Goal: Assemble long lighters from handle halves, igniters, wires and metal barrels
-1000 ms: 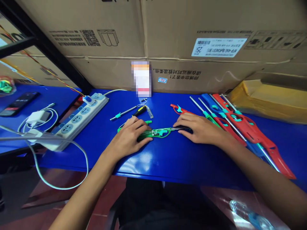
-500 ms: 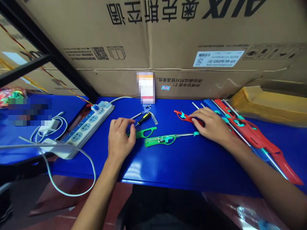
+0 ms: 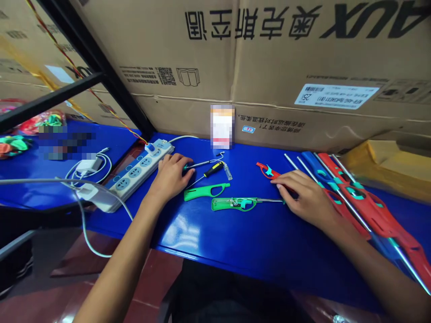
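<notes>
On the blue table top [image 3: 235,242], the left hand [image 3: 171,175] lies flat with its fingers loosely spread, and its fingertips touch the thin metal rod with a teal end piece [image 3: 198,164]. It holds nothing. Just beside this rod lies a small screwdriver with a black and yellow handle [image 3: 214,169], and near the hand is a white power strip with blue sockets [image 3: 139,172]. A green plastic handle shell [image 3: 205,192] lies just in front of the left hand, apart from it. Next to that shell lies the open green lighter body with a metal tube [image 3: 240,204], whose thin tube points to the right.

The right hand [image 3: 308,199] rests palm down with its fingers slightly bent and close together. Its fingertips are near the end of that tube, but I cannot tell if they touch it. A red plastic shell piece with a teal trigger [image 3: 267,171] lies just behind this hand. Long red and blue lighters with metal tubes [image 3: 353,197] lie in a group on the right, partly under the right forearm. A large brown cardboard box [image 3: 235,72] stands behind the table.
</notes>
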The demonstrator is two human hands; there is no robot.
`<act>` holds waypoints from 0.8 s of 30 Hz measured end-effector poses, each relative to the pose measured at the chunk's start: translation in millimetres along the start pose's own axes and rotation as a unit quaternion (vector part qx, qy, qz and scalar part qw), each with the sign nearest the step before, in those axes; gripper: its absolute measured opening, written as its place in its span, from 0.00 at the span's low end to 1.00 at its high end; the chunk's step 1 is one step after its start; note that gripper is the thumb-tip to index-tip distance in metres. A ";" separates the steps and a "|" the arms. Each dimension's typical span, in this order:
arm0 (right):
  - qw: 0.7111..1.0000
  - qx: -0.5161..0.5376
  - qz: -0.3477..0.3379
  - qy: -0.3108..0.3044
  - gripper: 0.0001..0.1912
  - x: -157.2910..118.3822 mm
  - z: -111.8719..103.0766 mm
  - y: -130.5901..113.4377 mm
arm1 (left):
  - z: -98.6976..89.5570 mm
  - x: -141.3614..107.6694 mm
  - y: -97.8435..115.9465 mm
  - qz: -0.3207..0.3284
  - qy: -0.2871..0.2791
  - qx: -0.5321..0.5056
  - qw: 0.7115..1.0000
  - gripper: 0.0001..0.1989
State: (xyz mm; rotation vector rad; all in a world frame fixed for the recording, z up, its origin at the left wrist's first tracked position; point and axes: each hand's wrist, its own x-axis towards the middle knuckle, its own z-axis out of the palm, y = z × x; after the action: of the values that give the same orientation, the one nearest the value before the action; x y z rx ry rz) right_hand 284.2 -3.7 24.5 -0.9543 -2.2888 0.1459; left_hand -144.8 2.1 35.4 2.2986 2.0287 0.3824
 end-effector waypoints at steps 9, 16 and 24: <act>1.000 -0.001 0.008 0.008 0.11 3.6 6.7 -6.9 | 6.4 33.4 21.2 0.030 -0.039 0.042 0.998 0.15; 0.994 -0.061 0.007 -0.091 0.13 51.2 19.2 -36.4 | 14.3 32.5 20.6 0.025 -0.011 -0.001 1.000 0.13; 0.962 -0.066 0.120 -0.236 0.12 133.8 74.6 -35.8 | 19.3 27.4 17.4 0.016 0.003 -0.014 1.000 0.14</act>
State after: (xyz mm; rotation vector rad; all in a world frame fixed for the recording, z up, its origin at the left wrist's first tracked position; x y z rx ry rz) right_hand 147.3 70.1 47.7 -1.3879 -2.6268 0.3601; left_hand -120.8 29.1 24.4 2.3192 1.9773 0.4177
